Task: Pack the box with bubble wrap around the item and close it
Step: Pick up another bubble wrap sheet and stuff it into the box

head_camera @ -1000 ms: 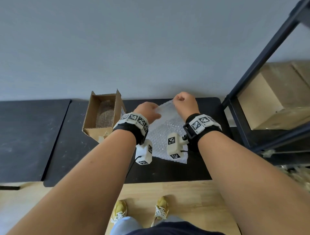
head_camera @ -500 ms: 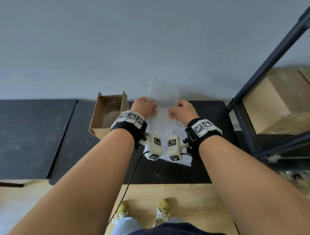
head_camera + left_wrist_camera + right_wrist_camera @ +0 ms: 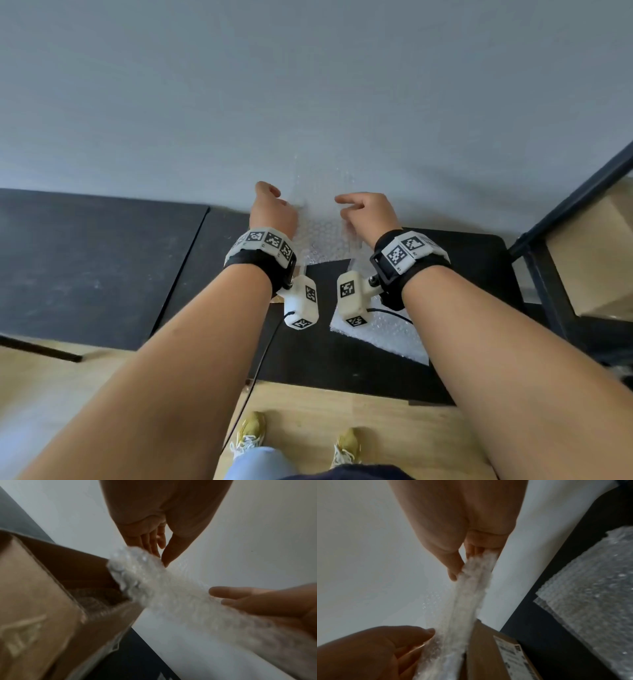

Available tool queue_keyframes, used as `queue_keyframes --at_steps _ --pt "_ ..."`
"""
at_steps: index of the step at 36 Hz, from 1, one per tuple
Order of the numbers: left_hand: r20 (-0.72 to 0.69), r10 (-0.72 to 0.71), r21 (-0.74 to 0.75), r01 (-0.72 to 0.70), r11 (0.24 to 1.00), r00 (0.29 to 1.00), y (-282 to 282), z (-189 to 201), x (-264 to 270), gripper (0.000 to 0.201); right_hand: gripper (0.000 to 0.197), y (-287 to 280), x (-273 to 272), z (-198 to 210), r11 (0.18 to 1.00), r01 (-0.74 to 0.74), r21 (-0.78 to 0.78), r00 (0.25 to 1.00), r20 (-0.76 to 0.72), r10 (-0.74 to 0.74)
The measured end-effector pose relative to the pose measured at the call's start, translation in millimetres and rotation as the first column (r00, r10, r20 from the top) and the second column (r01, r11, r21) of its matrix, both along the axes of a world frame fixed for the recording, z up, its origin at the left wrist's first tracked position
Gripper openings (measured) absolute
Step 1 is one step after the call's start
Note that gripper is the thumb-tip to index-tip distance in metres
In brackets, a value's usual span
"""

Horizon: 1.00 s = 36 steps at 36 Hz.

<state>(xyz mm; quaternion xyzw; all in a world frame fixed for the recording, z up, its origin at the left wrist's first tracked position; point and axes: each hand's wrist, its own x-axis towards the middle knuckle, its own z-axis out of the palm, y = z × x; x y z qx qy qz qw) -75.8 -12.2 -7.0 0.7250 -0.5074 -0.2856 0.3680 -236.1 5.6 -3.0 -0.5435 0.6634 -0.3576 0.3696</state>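
Observation:
A clear bubble wrap sheet (image 3: 322, 236) hangs stretched between my two raised hands in front of the wall. My left hand (image 3: 274, 195) pinches its left edge between thumb and fingers (image 3: 162, 559). My right hand (image 3: 346, 205) pinches the other edge (image 3: 462, 568). The open cardboard box (image 3: 42, 601) sits just below the left hand, with more bubble wrap lining its inside (image 3: 96, 601). In the head view my left wrist hides the box. In the right wrist view the sheet (image 3: 464, 608) runs down beside the box wall with a label (image 3: 510, 655).
A second bubble wrap sheet (image 3: 387, 339) lies flat on the black table (image 3: 342, 370) under my right wrist. A black shelf frame (image 3: 548, 274) holding cardboard boxes (image 3: 592, 260) stands at the right. Another dark table (image 3: 85, 267) is to the left.
Both hands have risen and spread apart, pulling the sheet taut and lifting its lower edge off the table. The box, seen beside the left hand before, is now hidden behind my left wrist.

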Motion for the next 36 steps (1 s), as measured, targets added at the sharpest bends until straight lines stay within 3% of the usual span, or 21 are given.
queue_keyframes --at_steps 3,10,17,24,28,33,36 --pt "0.122 -0.026 0.016 0.025 1.000 0.992 -6.3 -1.1 24.5 0.020 0.030 -6.9 24.9 4.2 1.000 -0.011 -0.007 0.999 -0.035 0.011" --pt "0.327 -0.199 0.139 0.161 0.977 0.924 -15.9 -10.4 72.3 0.019 0.028 -20.2 78.6 5.0 0.997 -0.068 0.033 0.988 -0.139 0.072" --pt "0.413 -0.360 0.170 0.318 0.933 0.836 -22.7 -17.5 94.4 0.017 0.029 -24.8 108.4 -7.3 0.989 -0.087 0.121 0.935 -0.334 0.123" --pt "0.511 -0.489 0.239 0.430 0.871 0.707 -28.0 -32.0 99.9 0.026 0.029 -20.3 122.1 -19.9 0.961 -0.143 0.235 0.730 -0.631 0.263" --pt "0.550 -0.529 0.239 0.485 0.841 0.646 -29.2 -44.3 102.9 0.029 0.031 -18.6 121.7 -25.1 0.955 -0.186 0.230 0.559 -0.775 0.296" --pt "0.629 -0.609 0.277 0.593 0.756 0.483 -30.7 -58.0 100.9 0.030 0.023 -17.0 122.0 -30.6 0.939 -0.243 0.244 0.364 -0.874 0.322" --pt "0.635 -0.612 0.272 0.604 0.749 0.472 -31.7 -62.9 98.7 0.028 0.022 -15.5 126.1 -32.8 0.940 -0.240 0.240 0.321 -0.895 0.311"
